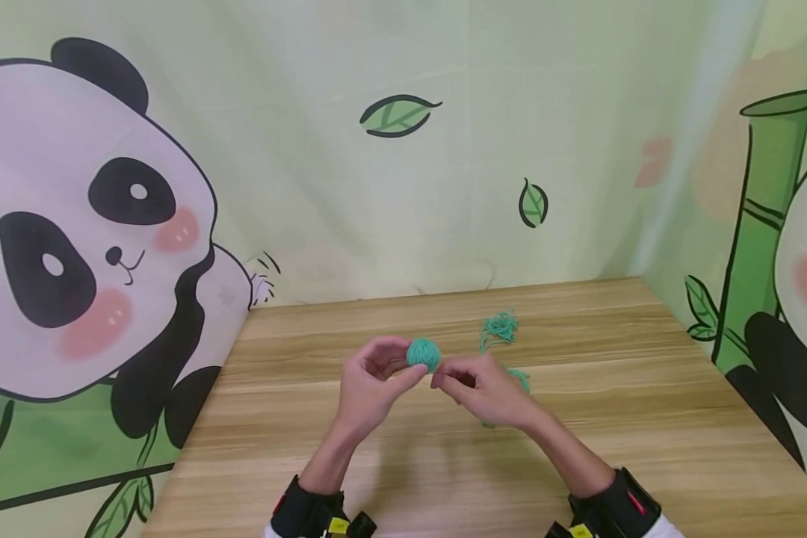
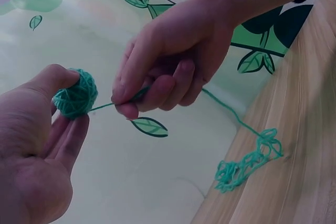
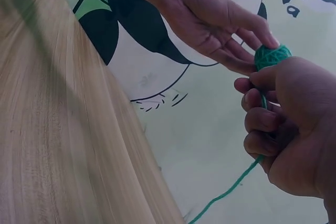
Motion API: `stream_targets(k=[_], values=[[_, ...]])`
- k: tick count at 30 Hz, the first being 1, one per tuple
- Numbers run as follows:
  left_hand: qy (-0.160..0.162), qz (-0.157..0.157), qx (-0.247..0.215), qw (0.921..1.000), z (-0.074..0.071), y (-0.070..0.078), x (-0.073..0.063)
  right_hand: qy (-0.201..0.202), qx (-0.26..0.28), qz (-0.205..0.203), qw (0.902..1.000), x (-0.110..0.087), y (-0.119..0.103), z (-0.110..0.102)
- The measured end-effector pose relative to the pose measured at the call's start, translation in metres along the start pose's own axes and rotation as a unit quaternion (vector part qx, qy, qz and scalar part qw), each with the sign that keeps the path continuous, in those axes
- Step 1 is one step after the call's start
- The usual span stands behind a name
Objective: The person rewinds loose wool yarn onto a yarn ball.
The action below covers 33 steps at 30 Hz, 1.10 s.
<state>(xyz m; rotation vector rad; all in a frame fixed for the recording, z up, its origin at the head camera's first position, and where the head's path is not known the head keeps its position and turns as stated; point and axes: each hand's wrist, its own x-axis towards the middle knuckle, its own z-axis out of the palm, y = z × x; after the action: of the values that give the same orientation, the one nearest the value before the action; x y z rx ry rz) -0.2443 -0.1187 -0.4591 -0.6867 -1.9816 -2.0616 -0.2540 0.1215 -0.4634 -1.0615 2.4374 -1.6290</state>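
A small ball of teal yarn (image 1: 424, 355) is held up over the table between the thumb and fingers of my left hand (image 1: 376, 381). Just to its right, my right hand (image 1: 487, 388) pinches the yarn strand (image 2: 102, 107) close to the ball, with its other fingers curled in. In the left wrist view the strand runs taut from the ball to the right fingertips. From the heel of that hand it trails down to a loose tangle of yarn (image 2: 247, 163) on the tabletop. The right wrist view shows the strand hanging below my right hand.
The loose yarn pile (image 1: 500, 327) lies on the wooden table (image 1: 276, 403) beyond my right hand, with more strands partly hidden behind that hand. A cloth backdrop (image 1: 457, 164) printed with pandas and leaves hangs behind and beside the table. Both wrists wear black straps.
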Motion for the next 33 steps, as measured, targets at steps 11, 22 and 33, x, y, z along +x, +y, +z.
stream_targets(k=[11,22,33], values=[[0.018,-0.005,-0.008,0.9998,-0.003,-0.004,0.010,-0.020,-0.089,-0.097,0.9911,-0.006,-0.024,0.000],[0.050,-0.084,-0.026,0.9949,-0.001,0.004,0.010,-0.062,-0.196,-0.147,0.9676,-0.009,-0.035,0.002],[0.034,-0.012,0.002,0.9994,0.002,-0.003,0.010,-0.085,-0.171,-0.156,0.9692,-0.010,-0.043,-0.002]])
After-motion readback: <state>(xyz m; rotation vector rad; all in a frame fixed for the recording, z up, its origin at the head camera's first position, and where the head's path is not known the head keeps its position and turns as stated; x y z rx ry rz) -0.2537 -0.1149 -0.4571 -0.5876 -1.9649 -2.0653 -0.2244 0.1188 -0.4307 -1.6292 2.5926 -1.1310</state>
